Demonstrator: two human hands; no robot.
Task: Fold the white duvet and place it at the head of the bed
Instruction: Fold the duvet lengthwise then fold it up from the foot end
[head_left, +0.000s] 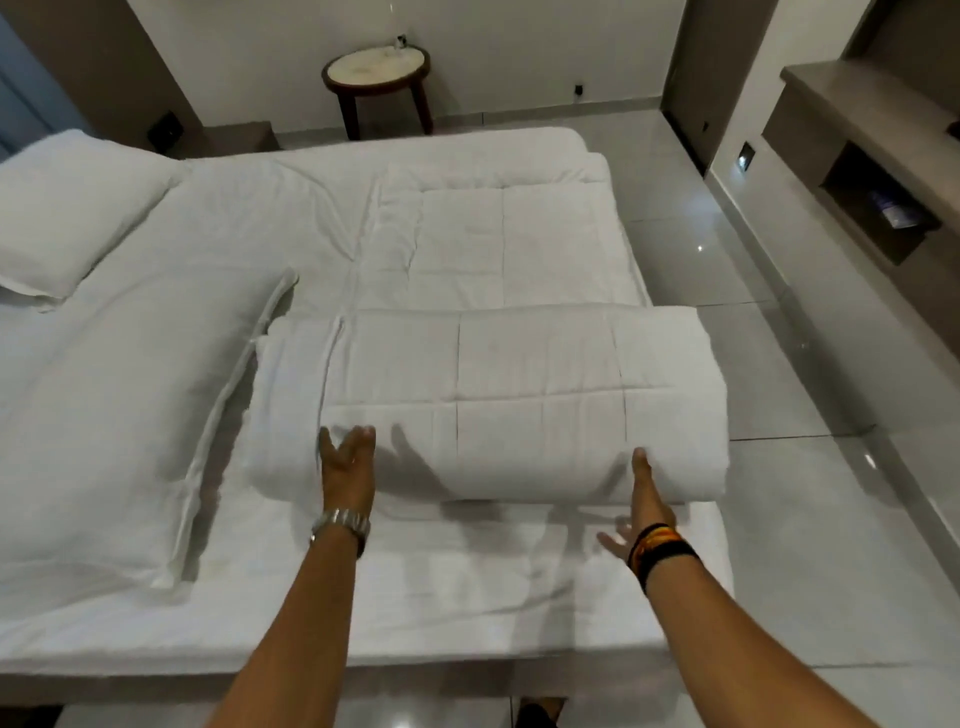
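The white duvet (519, 374) is partly folded on the bed (467, 587). A thick folded-over part lies right in front of both hands, and a flat part is spread out beyond it, farther from the hands. The fold is not finished, and the duvet has not yet been put at the head of the bed.

The left hand (347, 467) is laid flat against the near edge of the fat fold. Its fingers are straight and spread, and nothing is gripped. The right hand (641, 499) is stretched out at the other end of the same edge. Its fingers look straight too, and they are touching or going just under the fold. No part of the duvet seems to be held by it, but the underside of the hand cannot be seen.

Far off to the left of the left hand, two pillows are seen: one long pillow (130, 415) close by and another pillow (72, 208) beyond it. That end is judged to be the head of the bed.

Things could go wrong from here. If one side is pushed harder than the other, the fold could be turned crooked. The right end of the fold hangs a little past the bed edge, so it could be tipped onto the floor (805, 364). If it is lifted with flat hands, the layers could be dropped open.
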